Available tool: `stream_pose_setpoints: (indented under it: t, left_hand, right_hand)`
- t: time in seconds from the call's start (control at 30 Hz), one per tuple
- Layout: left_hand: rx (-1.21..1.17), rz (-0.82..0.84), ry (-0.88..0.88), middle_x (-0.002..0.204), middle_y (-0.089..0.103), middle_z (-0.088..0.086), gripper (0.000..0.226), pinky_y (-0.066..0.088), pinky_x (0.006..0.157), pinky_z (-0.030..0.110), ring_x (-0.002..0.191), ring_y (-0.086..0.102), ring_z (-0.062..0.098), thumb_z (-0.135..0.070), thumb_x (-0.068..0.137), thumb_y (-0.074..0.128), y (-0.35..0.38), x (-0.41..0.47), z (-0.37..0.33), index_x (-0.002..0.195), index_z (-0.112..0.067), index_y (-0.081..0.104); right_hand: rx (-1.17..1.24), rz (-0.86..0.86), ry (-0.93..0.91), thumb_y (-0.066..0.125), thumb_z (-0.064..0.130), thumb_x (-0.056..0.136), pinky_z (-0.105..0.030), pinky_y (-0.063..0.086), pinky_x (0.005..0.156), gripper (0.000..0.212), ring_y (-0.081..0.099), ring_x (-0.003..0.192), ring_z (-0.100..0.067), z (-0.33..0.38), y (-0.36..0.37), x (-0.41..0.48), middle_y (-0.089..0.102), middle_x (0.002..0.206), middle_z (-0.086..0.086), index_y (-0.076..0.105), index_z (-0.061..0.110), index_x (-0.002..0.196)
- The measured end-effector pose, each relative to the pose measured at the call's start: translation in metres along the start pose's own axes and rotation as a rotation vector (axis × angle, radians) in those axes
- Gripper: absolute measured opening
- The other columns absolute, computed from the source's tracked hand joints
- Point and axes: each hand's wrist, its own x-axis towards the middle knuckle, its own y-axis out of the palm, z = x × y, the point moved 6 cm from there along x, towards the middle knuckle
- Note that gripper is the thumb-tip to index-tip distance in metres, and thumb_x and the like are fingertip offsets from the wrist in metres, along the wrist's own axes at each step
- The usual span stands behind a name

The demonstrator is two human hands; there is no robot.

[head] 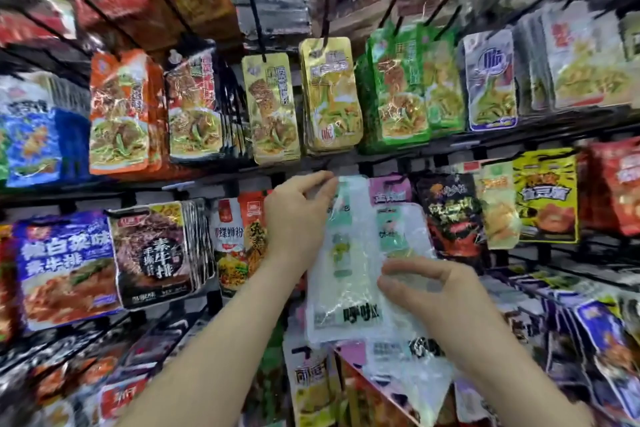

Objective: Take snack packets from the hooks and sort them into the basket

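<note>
Racks [485, 135] of hooks crowded with hanging snack packets fill my whole view, row upon row. Directly above my working spot hangs a thick bunch of gold packets [330, 94]. Just below its rail is the thing I am after, a pale see-through packet [346, 253] with more of the same kind behind it.

My left grip [298, 222] is up at the packet's top edge, fingertips closed in a pinch on the upper left corner. My right grip [429, 291] is lower down, thumb and fingers curled round the bottom right of the pale bunch and steadying it. The hook itself is hidden behind the plastic, so I cannot tell whether the hang hole is on it or already free.

My reading is that this is the lift-off. To do it cleanly I would draw the top straight towards me along the line of the hook, keeping it level so the hole does not snag or tear. The lower grip should only support the weight, not tug. I would separate one packet from those behind it and avoid dragging the pink-topped packet [389, 189] just beside it.

I cannot make out the basket with any certainty here.
</note>
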Motion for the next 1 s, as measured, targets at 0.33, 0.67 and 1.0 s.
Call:
stream_pose_setpoints:
  t: [0.33,0.67,1.0]
  left_hand:
    - [0.617,0.431,0.102,0.136,0.035,0.009,0.07,0.037,0.09,0.026,0.119,0.046,0.028,-0.004,0.09,0.056,0.03,0.005,0.023,0.151,-0.015,0.023]
    - [0.803,0.316,0.294,0.132,0.027,0.016,0.079,0.041,0.089,0.031,0.111,0.044,0.031,-0.013,0.085,0.067,0.034,0.001,0.033,0.149,-0.009,0.021]
    - [0.878,0.253,0.279,0.151,0.017,0.016,0.073,0.048,0.085,0.039,0.128,0.033,0.034,-0.033,0.09,0.064,0.03,-0.013,0.033,0.148,-0.015,0.025]
  right_hand:
    - [-0.185,-0.103,-0.126,0.074,0.028,0.082,-0.007,0.034,0.078,0.014,0.043,0.087,0.026,-0.016,-0.003,0.006,0.055,0.094,0.04,0.073,0.041,0.086]
    - [-0.106,-0.226,-0.14,0.079,0.022,0.075,-0.017,0.039,0.076,0.028,0.05,0.051,0.019,-0.023,-0.029,-0.017,0.055,0.088,0.053,0.072,0.049,0.078]
    - [0.202,-0.309,-0.207,0.075,0.009,0.068,-0.018,0.054,0.06,0.046,0.069,0.083,0.0,-0.024,-0.048,-0.046,0.069,0.096,0.024,0.06,0.037,0.101]
